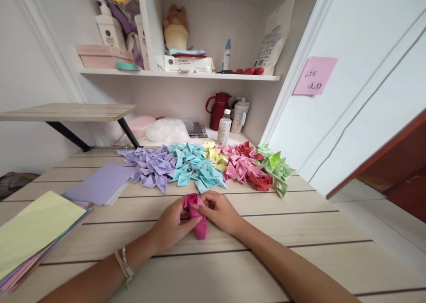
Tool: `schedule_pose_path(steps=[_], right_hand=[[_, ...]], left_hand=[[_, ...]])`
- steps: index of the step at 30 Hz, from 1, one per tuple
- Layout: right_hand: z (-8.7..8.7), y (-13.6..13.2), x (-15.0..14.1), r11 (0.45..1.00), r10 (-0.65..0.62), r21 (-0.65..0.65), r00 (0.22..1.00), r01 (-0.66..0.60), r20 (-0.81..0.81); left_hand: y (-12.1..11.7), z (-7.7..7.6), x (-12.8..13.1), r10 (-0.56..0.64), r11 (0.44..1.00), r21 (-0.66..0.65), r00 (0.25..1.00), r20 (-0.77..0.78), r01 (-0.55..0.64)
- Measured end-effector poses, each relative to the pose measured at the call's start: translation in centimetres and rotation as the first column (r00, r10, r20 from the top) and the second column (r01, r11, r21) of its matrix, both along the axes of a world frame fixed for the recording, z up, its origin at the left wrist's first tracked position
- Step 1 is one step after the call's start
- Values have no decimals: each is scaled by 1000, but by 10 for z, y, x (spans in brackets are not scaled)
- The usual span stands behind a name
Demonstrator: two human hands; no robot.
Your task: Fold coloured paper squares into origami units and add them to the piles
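Between my two hands is a magenta sheet of folded paper (200,227), partly opened out, held just above the slatted table. My left hand (171,225) grips its left side, the thumb pressed on the front and the other fingers behind. On the upper right edge, my right hand (221,210) pinches it with thumb and fingers. Some fingertips are hidden behind the paper. Beyond my hands lie heaps of folded paper boats: purple (153,165), light blue (196,165), yellow (216,154), pink (240,167), red (261,182) and green (278,167).
Purple sheets (100,183) and a stack of coloured paper topped with yellow (40,227) lie at left. A small raised wooden stand (66,112) is behind them. A clear bottle (224,129), red jug (219,110) and pale cup (239,116) stand at the back under a shelf (186,75).
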State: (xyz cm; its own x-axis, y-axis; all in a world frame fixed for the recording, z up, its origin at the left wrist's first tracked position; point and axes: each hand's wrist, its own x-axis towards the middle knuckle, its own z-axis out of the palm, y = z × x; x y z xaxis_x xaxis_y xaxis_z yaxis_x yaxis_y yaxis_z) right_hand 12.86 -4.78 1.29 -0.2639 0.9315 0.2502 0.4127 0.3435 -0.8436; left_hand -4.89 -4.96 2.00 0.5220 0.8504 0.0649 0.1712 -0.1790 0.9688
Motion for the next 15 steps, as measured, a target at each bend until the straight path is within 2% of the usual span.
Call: schedule_pose_path(steps=[15], right_hand=[[0,0,0,1000,10,12,1000,-10,29]], left_hand=[[-1,2,0,9,1000,17,1000,-10,-9]])
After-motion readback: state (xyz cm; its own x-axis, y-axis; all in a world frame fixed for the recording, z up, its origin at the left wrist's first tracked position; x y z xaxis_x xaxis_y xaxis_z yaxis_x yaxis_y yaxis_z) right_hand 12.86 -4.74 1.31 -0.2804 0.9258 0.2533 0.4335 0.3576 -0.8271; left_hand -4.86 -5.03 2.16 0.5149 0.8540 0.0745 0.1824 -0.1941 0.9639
